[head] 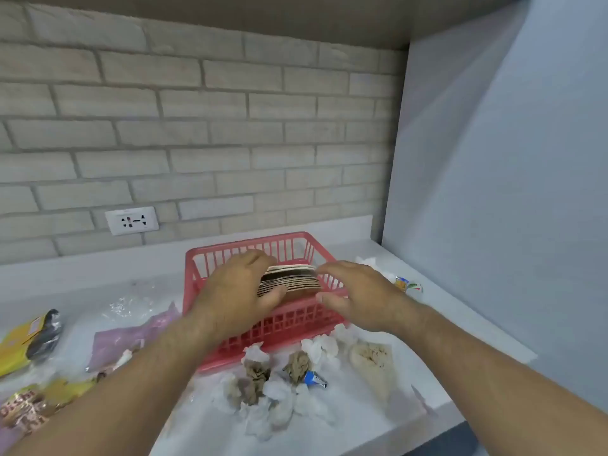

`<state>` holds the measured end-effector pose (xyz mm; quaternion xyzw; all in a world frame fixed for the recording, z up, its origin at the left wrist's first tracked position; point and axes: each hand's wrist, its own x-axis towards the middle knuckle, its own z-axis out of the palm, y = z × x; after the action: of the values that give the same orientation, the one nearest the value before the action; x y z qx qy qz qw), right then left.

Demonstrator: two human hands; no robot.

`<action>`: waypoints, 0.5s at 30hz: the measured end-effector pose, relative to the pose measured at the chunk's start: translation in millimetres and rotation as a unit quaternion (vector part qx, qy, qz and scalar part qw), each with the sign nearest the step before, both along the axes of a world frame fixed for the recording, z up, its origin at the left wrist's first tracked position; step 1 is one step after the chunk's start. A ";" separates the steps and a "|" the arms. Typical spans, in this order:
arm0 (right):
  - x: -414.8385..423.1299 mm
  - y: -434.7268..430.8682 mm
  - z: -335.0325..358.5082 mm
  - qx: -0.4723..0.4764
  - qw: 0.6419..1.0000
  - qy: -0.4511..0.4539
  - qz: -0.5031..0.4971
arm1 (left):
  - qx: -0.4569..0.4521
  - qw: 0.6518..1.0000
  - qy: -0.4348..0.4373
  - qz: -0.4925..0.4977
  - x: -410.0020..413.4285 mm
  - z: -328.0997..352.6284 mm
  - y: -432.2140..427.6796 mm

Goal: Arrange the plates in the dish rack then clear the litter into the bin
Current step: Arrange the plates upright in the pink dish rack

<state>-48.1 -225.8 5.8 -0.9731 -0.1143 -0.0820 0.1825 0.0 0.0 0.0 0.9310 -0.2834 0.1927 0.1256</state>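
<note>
At the left of the counter [230, 432] lay a yellow packet [16, 343] and a purple bag [131, 337]. Our left hand [237, 291] gripped the stack of plates [291, 279], fingers over its top and thumb beneath, within the walls of the red dish rack [250, 245]. Our right hand [358, 294], apart from the left, held its fingers straight at the stack's right edge; whether it touched, we could not tell. Crumpled tissues [269, 386] and a blue wrapper [314, 379] lay just before the rack.
</note>
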 end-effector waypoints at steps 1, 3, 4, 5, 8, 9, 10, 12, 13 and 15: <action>7.5 -3.4 -3.0 0.008 1.000 0.001 0.011 | 0.001 1.000 -0.010 0.010 2.1 -4.2 -3.4; 22.4 -10.6 -8.3 -0.002 1.000 0.002 0.028 | 0.005 0.998 -0.038 0.045 6.0 -11.7 -8.8; 27.6 -11.6 -9.9 -0.010 0.999 0.008 0.038 | 0.012 0.997 -0.054 0.054 5.9 -17.2 -10.2; 35.1 -13.3 -13.0 -0.008 0.999 0.006 0.047 | 0.013 0.995 -0.075 0.059 7.1 -21.6 -10.8; 51.4 -16.2 -18.1 0.009 0.998 0.010 0.068 | 0.024 0.987 -0.139 0.072 4.2 -28.6 -12.7; 56.9 -17.4 -21.0 0.013 0.997 0.018 0.076 | 0.032 0.985 -0.151 0.075 3.1 -32.8 -12.3; 61.1 -17.5 -23.6 0.013 0.996 0.025 0.084 | 0.039 0.984 -0.154 0.081 0.8 -36.5 -11.9; 69.4 -16.8 -26.8 0.000 0.995 0.032 0.095 | 0.051 0.983 -0.152 0.091 -1.1 -42.1 -9.9; 73.1 -15.9 -27.2 -0.004 0.995 0.032 0.098 | 0.050 0.983 -0.152 0.095 -1.3 -43.1 -9.3; 79.1 -12.5 -26.0 0.002 0.994 0.036 0.105 | 0.036 0.984 -0.148 0.096 -0.2 -39.9 -9.5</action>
<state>31.0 -238.4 -20.2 -0.9576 -0.2090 -0.0272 0.1962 -0.2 -9.5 -39.9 0.9189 -0.2150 0.3294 0.0290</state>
